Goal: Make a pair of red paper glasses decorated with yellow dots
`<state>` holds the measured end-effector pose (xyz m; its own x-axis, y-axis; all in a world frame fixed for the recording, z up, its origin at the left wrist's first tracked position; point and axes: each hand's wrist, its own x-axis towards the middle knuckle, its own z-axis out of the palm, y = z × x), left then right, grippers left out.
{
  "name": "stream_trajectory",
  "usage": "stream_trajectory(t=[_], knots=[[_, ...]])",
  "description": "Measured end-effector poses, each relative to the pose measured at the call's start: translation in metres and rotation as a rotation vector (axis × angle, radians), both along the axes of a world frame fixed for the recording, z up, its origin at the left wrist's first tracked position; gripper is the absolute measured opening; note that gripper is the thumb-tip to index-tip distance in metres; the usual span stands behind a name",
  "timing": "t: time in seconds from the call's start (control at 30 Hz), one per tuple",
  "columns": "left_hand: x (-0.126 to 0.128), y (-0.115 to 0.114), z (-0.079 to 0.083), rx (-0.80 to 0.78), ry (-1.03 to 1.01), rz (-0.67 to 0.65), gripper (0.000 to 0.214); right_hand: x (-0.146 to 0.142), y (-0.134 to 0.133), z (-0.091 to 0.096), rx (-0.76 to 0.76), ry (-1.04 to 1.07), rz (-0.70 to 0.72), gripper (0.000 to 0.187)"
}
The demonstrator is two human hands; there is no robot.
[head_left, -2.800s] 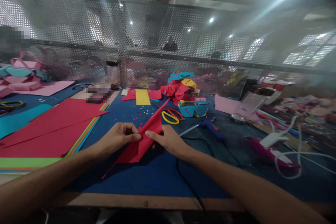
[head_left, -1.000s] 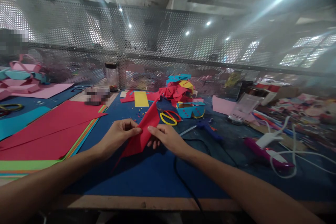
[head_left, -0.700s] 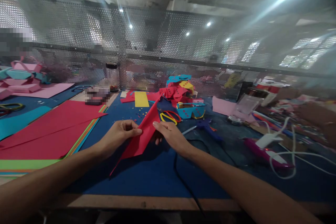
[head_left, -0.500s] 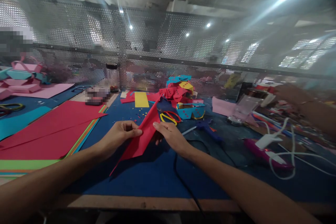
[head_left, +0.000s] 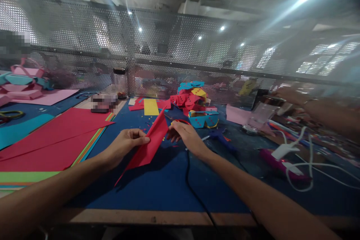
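Pinching red paper (head_left: pixel 154 139), left fingers (head_left: pixel 140 141) partly hidden, scissors (head_left: pixel 184 121) mostly obscured

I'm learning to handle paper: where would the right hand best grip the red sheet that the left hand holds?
Probably by the right edge of the red sheet, from the right, thumb on the near face, fingers behind. It is thin and tilted, so a flat pinch should suit; the left hand pinches its left side, and the right hand is beside that free edge.
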<state>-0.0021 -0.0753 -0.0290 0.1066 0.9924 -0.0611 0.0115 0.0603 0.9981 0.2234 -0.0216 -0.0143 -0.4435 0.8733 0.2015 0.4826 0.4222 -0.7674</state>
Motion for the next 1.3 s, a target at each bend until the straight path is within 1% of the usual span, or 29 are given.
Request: stream_trajectory(t=[0.13, 0.2, 0.27, 0.3, 0.33, 0.4, 0.5, 0.63, 0.8, 0.9, 0.97, 1.03, 1.1, 1.2, 1.3], knots=[[-0.004, 0.001, 0.002, 0.01, 0.007, 0.029, 0.032, 0.021, 0.024, 0.011, 0.202, -0.266, -0.177, 0.024], [-0.005, 0.001, 0.003, 0.021, 0.008, 0.033, 0.031, 0.029, 0.035, 0.012, 0.255, -0.432, -0.226, 0.019], [-0.007, 0.002, 0.002, 0.031, 0.008, 0.035, 0.031, 0.032, 0.044, 0.01, 0.276, -0.595, -0.238, 0.019], [-0.007, 0.003, 0.002, 0.036, 0.008, 0.036, 0.032, 0.032, 0.048, 0.008, 0.28, -0.67, -0.237, 0.023], [-0.008, 0.004, 0.001, 0.042, 0.007, 0.037, 0.032, 0.032, 0.052, 0.005, 0.278, -0.742, -0.233, 0.031], [-0.01, 0.006, -0.001, 0.057, 0.004, 0.039, 0.032, 0.03, 0.06, 0.001, 0.27, -0.855, -0.229, 0.034], [-0.011, 0.008, -0.004, 0.078, 0.001, 0.035, 0.03, 0.026, 0.072, 0.0, 0.236, -0.966, -0.227, 0.035], [-0.012, 0.008, -0.004, 0.084, -0.003, 0.032, 0.03, 0.019, 0.084, 0.006, 0.161, -1.042, -0.214, 0.034], [-0.012, 0.011, -0.001, 0.086, -0.021, 0.055, 0.032, 0.013, 0.09, 0.015, 0.104, -1.013, -0.263, 0.034], [-0.014, 0.012, -0.001, 0.081, -0.03, 0.072, 0.031, 0.016, 0.089, 0.023, 0.061, -0.93, -0.297, 0.034], [-0.016, 0.013, 0.0, 0.077, -0.034, 0.082, 0.031, 0.021, 0.083, 0.029, 0.025, -0.841, -0.291, 0.033], [-0.018, 0.013, 0.002, 0.075, -0.039, 0.091, 0.032, 0.027, 0.069, 0.033, 0.0, -0.722, -0.261, 0.029], [-0.02, 0.014, 0.005, 0.078, -0.05, 0.103, 0.033, 0.033, 0.049, 0.036, -0.027, -0.589, -0.214, 0.033], [-0.024, 0.016, 0.009, 0.092, -0.075, 0.132, 0.033, 0.037, 0.015, 0.034, -0.062, -0.427, -0.08, 0.04], [-0.03, 0.02, 0.012, 0.106, -0.081, 0.154, 0.033, 0.035, -0.009, 0.027, -0.122, -0.344, 0.068, 0.04]])
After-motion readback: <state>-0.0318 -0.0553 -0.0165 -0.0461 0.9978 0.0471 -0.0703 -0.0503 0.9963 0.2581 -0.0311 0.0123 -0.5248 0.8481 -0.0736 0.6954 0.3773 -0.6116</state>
